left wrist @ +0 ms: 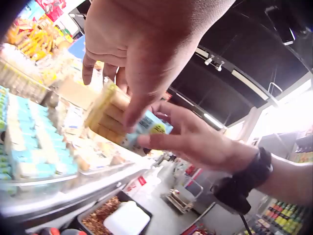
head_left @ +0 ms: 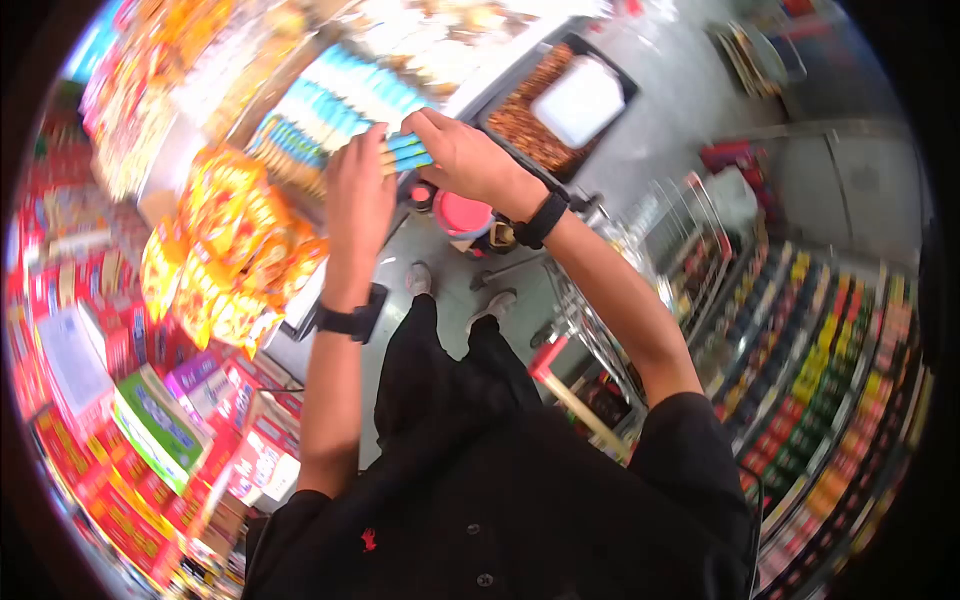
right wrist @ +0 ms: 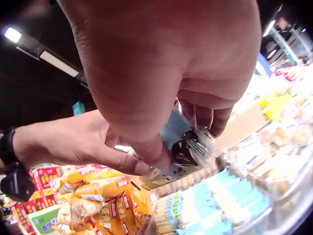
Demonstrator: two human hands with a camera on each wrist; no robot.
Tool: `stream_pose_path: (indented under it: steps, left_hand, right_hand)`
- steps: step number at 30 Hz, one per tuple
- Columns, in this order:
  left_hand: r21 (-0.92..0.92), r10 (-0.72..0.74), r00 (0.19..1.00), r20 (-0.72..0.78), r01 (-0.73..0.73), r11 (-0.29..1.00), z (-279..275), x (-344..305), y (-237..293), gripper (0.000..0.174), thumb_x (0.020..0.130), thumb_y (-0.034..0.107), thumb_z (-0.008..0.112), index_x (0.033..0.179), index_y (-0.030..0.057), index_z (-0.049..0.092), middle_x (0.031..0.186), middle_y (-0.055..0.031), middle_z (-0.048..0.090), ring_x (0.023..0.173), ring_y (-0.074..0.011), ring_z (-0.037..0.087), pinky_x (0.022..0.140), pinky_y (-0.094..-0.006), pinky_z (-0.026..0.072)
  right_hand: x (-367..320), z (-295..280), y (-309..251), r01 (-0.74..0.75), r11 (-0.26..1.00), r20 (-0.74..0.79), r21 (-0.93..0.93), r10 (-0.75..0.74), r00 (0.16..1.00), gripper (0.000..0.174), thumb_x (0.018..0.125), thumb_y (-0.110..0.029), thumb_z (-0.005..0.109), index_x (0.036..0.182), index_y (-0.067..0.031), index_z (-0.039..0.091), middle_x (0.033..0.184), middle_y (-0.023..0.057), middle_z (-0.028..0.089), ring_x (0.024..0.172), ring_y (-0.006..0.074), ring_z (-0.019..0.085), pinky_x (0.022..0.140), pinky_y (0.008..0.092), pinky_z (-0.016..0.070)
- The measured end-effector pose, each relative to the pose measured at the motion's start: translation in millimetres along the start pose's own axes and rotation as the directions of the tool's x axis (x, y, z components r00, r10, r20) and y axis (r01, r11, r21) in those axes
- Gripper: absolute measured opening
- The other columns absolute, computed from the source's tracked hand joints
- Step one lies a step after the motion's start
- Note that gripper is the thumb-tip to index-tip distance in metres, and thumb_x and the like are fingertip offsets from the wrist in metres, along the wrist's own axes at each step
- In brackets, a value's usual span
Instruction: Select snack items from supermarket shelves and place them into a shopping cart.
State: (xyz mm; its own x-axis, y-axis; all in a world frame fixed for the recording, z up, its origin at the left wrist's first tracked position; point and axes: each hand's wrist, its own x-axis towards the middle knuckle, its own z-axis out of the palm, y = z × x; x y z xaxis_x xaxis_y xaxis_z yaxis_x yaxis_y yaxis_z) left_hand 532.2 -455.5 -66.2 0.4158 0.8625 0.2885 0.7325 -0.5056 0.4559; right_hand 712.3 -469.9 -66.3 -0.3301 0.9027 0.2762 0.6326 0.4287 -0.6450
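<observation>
Both hands hold one packet of finger-shaped baked snacks (head_left: 404,153) with a clear and light blue wrapper. My left hand (head_left: 357,190) grips its left end, the thumb lying along the front in the left wrist view. At the other end my right hand (head_left: 468,162) pinches the blue part of the wrapper. Dark print on the blue wrapper (right wrist: 185,151) shows between the fingers in the right wrist view. Beneath the hands is a display tray of similar blue-wrapped packets (left wrist: 36,139), standing in rows. Part of the held packet is hidden by the fingers.
Orange snack bags (head_left: 235,240) are heaped left of the hands, with red boxes (head_left: 110,480) beyond. A black bin of brown pieces (head_left: 530,105) carries a white lid-like slab (head_left: 580,102). A metal cart (head_left: 600,320) stands at the right, before shelves of goods (head_left: 810,390).
</observation>
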Motion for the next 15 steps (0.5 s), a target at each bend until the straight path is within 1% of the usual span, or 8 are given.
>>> stream_pose_path:
  steps: [1,3,5,7,11,13,14,15]
  left_hand:
    - [-0.215,0.059,0.996,0.072,-0.042,0.976,-2,5,20,0.047,0.074,0.002,0.071,0.118,0.0033,0.055,0.103,-0.0139,0.063,0.099,-0.0351,0.06,0.091,-0.0437,0.0477]
    - [-0.416,0.179,0.947,0.268,-0.054,0.908,6,9,54,0.054,0.073,0.004,0.079,0.121,0.0022,0.056,0.114,-0.0131,0.065,0.103,-0.0241,0.063,0.09,-0.035,0.0484]
    - [-0.61,0.159,0.871,0.465,0.185,0.77,15,7,124,0.055,0.075,0.003,0.079,0.125,-0.0015,0.054,0.114,-0.0128,0.064,0.104,-0.0198,0.062,0.093,-0.0326,0.048]
    - [-0.757,0.27,0.862,0.429,0.18,0.628,61,-6,172,0.057,0.078,0.005,0.077,0.127,-0.0013,0.051,0.114,-0.014,0.062,0.106,-0.0187,0.06,0.091,-0.0313,0.0509]
    - [-0.603,0.401,0.474,0.784,0.431,0.671,150,-45,281,0.054,0.081,0.015,0.078,0.126,-0.0017,0.052,0.117,-0.0132,0.06,0.099,-0.0176,0.062,0.083,-0.0274,0.0529]
    - [-0.55,0.421,0.367,0.83,0.406,0.73,201,-84,331,0.054,0.081,0.017,0.078,0.125,-0.0032,0.053,0.114,-0.0128,0.062,0.098,-0.0161,0.062,0.078,-0.0264,0.0539]
    - [-0.562,0.46,0.328,0.825,0.398,0.725,234,-102,344,0.053,0.081,0.018,0.079,0.122,-0.0041,0.055,0.113,-0.0133,0.062,0.099,-0.0143,0.062,0.076,-0.0256,0.054]
    - [-0.523,0.475,0.219,0.852,0.38,0.763,245,-115,372,0.055,0.08,0.023,0.079,0.121,-0.0053,0.057,0.115,-0.0157,0.063,0.101,-0.0157,0.062,0.079,-0.0272,0.0535]
  right_hand:
    - [-29,-22,1,-0.073,0.996,-0.023,0.056,0.074,0.997,0.043,0.074,-0.003,0.069,0.11,-0.0038,0.046,0.1,0.0175,0.058,0.091,0.0407,0.06,0.073,0.0466,0.0492]
    - [-94,-55,2,-0.054,0.993,-0.171,0.107,0.072,0.983,0.042,0.077,-0.008,0.071,0.111,-0.0033,0.047,0.095,0.0176,0.06,0.086,0.0388,0.062,0.071,0.0446,0.0499]
    - [-170,-87,-10,-0.313,0.921,-0.183,0.233,0.357,0.916,0.043,0.081,-0.022,0.074,0.11,-0.0022,0.049,0.087,0.0183,0.063,0.077,0.0312,0.064,0.07,0.0404,0.0499]
    - [-246,-105,-20,-0.49,0.775,-0.224,0.398,0.6,0.768,0.043,0.083,-0.029,0.074,0.109,-0.0021,0.051,0.084,0.0154,0.063,0.073,0.0226,0.062,0.067,0.0362,0.0486]
    - [-400,-109,-30,-0.533,0.419,-0.191,0.735,0.882,0.431,0.047,0.085,-0.038,0.072,0.112,-0.0045,0.055,0.088,0.0051,0.061,0.078,0.0112,0.058,0.063,0.0279,0.0456]
    - [-474,-88,-21,-0.456,0.353,-0.235,0.817,0.926,0.296,0.045,0.085,-0.038,0.072,0.113,-0.0063,0.056,0.093,0.0034,0.06,0.08,0.0107,0.058,0.061,0.0262,0.0461]
    - [-510,-74,-11,-0.396,0.194,-0.118,0.897,0.971,0.208,0.045,0.084,-0.036,0.074,0.115,-0.0072,0.057,0.097,0.0037,0.06,0.082,0.0103,0.059,0.059,0.0256,0.0472]
    - [-539,-71,-5,-0.486,0.329,-0.275,0.81,0.944,0.182,0.049,0.084,-0.035,0.075,0.119,-0.0052,0.056,0.097,0.0045,0.061,0.081,0.0103,0.06,0.059,0.0249,0.0479]
